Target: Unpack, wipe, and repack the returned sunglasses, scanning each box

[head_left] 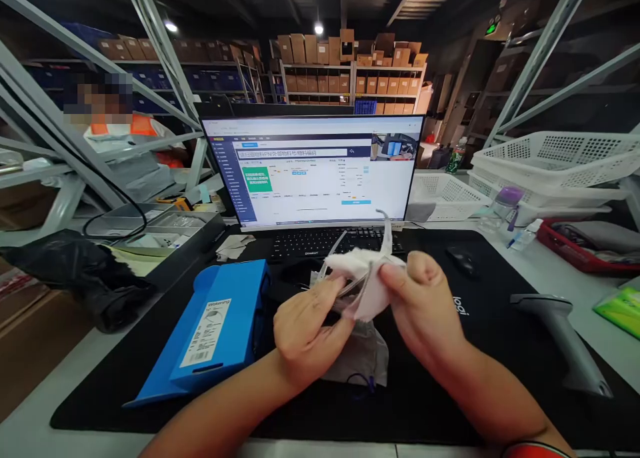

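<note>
Dim overall; bright screen, glaring ceiling lamps, edges stretched by wide-angle distortion

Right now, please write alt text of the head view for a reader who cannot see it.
A person's left hand and right hand hold glasses and a pale cloth above a black mat, in front of a monitor and keyboard. A blue box lies at left, a grey scanner at right.
</note>
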`<state>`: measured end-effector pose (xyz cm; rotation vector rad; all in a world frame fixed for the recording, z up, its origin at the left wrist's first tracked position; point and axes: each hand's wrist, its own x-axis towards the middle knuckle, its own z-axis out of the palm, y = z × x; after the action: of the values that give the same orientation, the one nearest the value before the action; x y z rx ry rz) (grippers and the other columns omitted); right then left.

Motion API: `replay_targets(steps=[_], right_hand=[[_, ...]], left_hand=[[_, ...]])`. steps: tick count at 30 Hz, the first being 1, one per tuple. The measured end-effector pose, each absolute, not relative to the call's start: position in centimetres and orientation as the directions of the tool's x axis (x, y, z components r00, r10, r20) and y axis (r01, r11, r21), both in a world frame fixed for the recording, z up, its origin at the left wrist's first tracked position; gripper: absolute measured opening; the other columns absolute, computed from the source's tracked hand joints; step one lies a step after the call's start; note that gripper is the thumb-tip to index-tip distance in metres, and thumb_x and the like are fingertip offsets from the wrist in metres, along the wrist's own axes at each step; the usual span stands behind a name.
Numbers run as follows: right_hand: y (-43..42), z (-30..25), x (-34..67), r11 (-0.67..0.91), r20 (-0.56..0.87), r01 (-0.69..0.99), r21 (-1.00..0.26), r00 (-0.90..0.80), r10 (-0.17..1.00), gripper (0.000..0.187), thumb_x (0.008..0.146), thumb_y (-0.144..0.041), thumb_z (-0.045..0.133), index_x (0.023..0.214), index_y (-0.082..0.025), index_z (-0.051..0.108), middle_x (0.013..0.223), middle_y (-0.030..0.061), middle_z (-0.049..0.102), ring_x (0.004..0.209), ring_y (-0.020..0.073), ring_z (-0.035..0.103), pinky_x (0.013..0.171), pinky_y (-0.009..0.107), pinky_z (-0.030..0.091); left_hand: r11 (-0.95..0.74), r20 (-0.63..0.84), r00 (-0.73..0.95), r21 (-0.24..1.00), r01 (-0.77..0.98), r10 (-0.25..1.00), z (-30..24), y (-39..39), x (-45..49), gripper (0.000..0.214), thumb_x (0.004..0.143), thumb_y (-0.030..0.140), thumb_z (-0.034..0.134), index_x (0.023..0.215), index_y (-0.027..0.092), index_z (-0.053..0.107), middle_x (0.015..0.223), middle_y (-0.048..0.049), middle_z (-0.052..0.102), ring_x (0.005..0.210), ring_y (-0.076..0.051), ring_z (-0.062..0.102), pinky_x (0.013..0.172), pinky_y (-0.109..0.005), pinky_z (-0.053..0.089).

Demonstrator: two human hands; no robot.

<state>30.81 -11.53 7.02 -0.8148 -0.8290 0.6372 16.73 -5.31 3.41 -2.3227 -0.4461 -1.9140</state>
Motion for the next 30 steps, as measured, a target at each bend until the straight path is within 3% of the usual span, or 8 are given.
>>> replay_targets(steps=[2, 4, 11, 13, 19, 26, 28, 30], right_hand=[[-11.4, 7.6, 31.2, 0.484, 0.265, -0.340, -0.806, 0.524, 0.809, 0.075, 0.068, -0.037, 0.088, 0.059, -0.021, 0.016, 0.052, -0.0093, 0.023, 0.051, 0.0078, 0.020, 0.047, 0.021, 0.024], [-11.3, 6.9, 30.8, 0.507, 0.269, -0.334, -0.794, 0.556, 0.787, 0.074, 0.071, -0.039, 0.086, 0.059, -0.021, 0.016, 0.052, -0.0088, 0.023, 0.052, 0.0079, 0.020, 0.046, 0.021, 0.022], [-10.9, 2.8, 27.9, 0.637, 0.618, 0.201, -0.744, 0.570, 0.542, 0.067, 0.072, -0.022, 0.084, 0.052, -0.018, 0.020, 0.051, -0.0092, 0.026, 0.053, 0.0072, 0.027, 0.072, 0.029, 0.041], [-11.0, 3.8, 28.6, 0.605, 0.563, 0.130, -0.786, 0.556, 0.612, 0.067, 0.071, -0.025, 0.085, 0.052, -0.019, 0.021, 0.051, -0.0092, 0.027, 0.052, 0.0073, 0.027, 0.068, 0.029, 0.041], [-11.2, 7.4, 31.4, 0.425, 0.197, -0.392, -0.816, 0.503, 0.842, 0.073, 0.063, -0.036, 0.090, 0.060, -0.022, 0.018, 0.052, -0.0090, 0.029, 0.052, 0.0080, 0.025, 0.048, 0.022, 0.025], [-10.7, 2.9, 28.6, 0.599, 0.588, 0.190, -0.778, 0.554, 0.589, 0.067, 0.071, -0.025, 0.084, 0.052, -0.020, 0.020, 0.050, -0.0094, 0.025, 0.053, 0.0078, 0.025, 0.064, 0.028, 0.038], [-10.5, 3.0, 28.8, 0.592, 0.574, 0.164, -0.789, 0.540, 0.616, 0.067, 0.069, -0.024, 0.085, 0.052, -0.020, 0.020, 0.051, -0.0094, 0.025, 0.053, 0.0076, 0.025, 0.064, 0.028, 0.037], [-10.4, 4.2, 29.9, 0.548, 0.452, -0.017, -0.836, 0.544, 0.707, 0.069, 0.065, -0.025, 0.088, 0.054, -0.020, 0.020, 0.052, -0.0095, 0.025, 0.053, 0.0073, 0.023, 0.056, 0.025, 0.032]], left_hand=[[-0.952, 0.975, 0.162, 0.097, 0.289, 0.149, 3.4, -5.3, 17.0, 0.039, 0.077, 0.008, 0.077, 0.115, 0.015, 0.070, 0.098, -0.0089, 0.082, 0.081, -0.020, 0.079, 0.075, -0.023, 0.062], [-0.950, 0.970, 0.169, 0.122, 0.286, 0.176, 3.4, -5.2, 16.9, 0.038, 0.077, 0.007, 0.076, 0.114, 0.016, 0.071, 0.099, -0.0084, 0.081, 0.081, -0.019, 0.079, 0.076, -0.023, 0.061], [-0.926, 0.936, 0.152, 0.271, 0.262, 0.317, 3.4, -4.7, 16.1, 0.029, 0.081, 0.021, 0.078, 0.109, 0.015, 0.074, 0.089, -0.0065, 0.081, 0.070, -0.017, 0.075, 0.065, -0.022, 0.060], [-0.924, 0.939, 0.133, 0.275, 0.266, 0.318, 3.4, -4.7, 16.3, 0.029, 0.079, 0.022, 0.080, 0.107, 0.014, 0.074, 0.086, -0.0065, 0.081, 0.069, -0.017, 0.075, 0.065, -0.021, 0.060], [-0.943, 0.945, 0.182, 0.223, 0.246, 0.271, 3.5, -5.1, 17.0, 0.035, 0.080, 0.012, 0.077, 0.115, 0.014, 0.072, 0.103, -0.0110, 0.081, 0.081, -0.018, 0.078, 0.077, -0.022, 0.061], [-0.921, 0.927, 0.137, 0.312, 0.233, 0.349, 3.1, -4.4, 16.5, 0.030, 0.081, 0.023, 0.078, 0.110, 0.017, 0.074, 0.092, -0.0059, 0.081, 0.070, -0.017, 0.075, 0.065, -0.023, 0.061], [-0.909, 0.913, 0.136, 0.349, 0.228, 0.385, 3.2, -4.4, 16.6, 0.029, 0.081, 0.026, 0.079, 0.108, 0.016, 0.075, 0.088, -0.0049, 0.081, 0.067, -0.017, 0.075, 0.062, -0.022, 0.061], [-0.908, 0.913, 0.131, 0.351, 0.230, 0.386, 3.2, -4.5, 16.8, 0.027, 0.080, 0.024, 0.080, 0.106, 0.016, 0.076, 0.084, -0.0039, 0.080, 0.065, -0.016, 0.074, 0.061, -0.021, 0.061]])
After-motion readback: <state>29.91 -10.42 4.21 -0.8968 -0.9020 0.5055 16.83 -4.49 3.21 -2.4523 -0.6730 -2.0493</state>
